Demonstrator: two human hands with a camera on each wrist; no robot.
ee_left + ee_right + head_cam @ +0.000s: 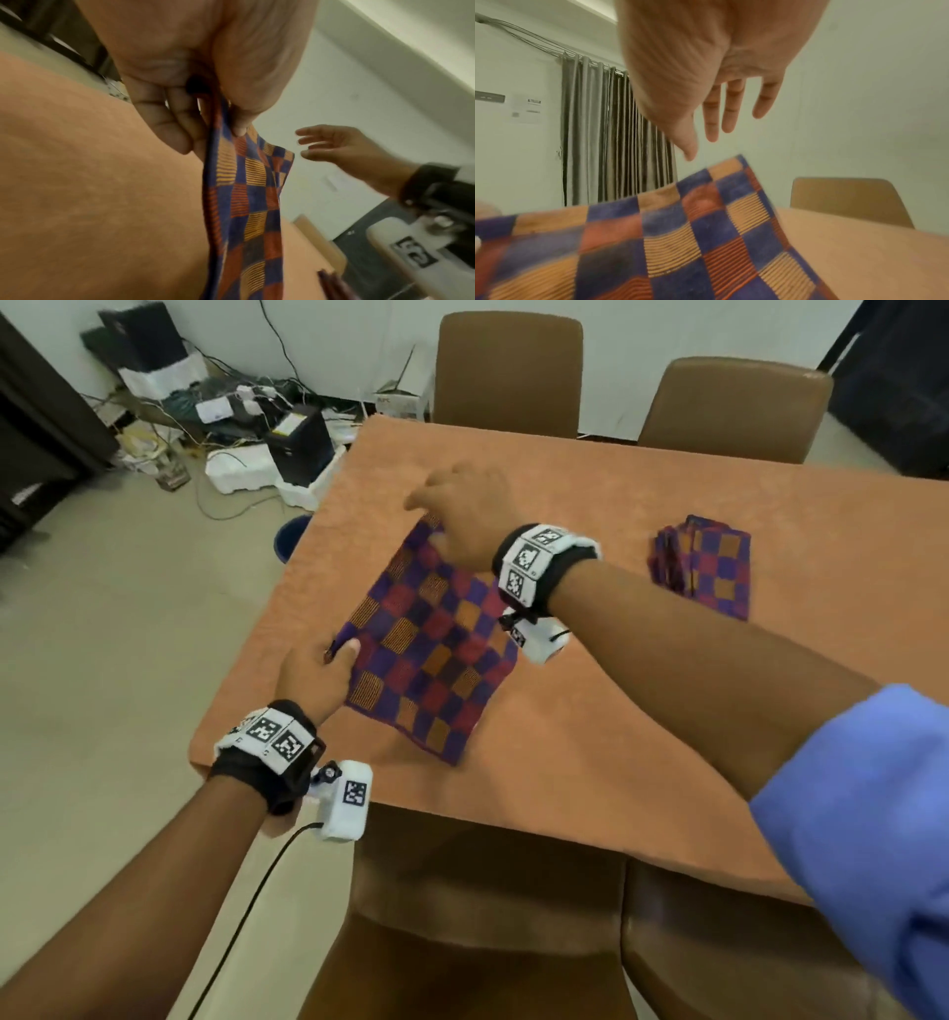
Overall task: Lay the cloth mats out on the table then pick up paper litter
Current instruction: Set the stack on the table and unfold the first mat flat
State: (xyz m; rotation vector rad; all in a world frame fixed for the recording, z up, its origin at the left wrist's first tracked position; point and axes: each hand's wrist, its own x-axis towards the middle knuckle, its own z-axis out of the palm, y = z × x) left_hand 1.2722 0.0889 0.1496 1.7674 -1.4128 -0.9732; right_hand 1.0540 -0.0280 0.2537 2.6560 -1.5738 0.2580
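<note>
An orange-topped surface (642, 516) ringed by brown chairs (508, 372) fills the scene. One checked cloth mat (431, 644) is spread near its left edge, not yet fully flat: its near-left corner is pinched by the fingers (239, 123) of the left hand (316, 675), while the right hand (462, 516) hovers over the far corner with fingers straight and holding nothing. A folded stack of mats (706, 564) waits well apart to the right, so most of the laying-out seems left. No paper litter is seen on the surface.
</note>
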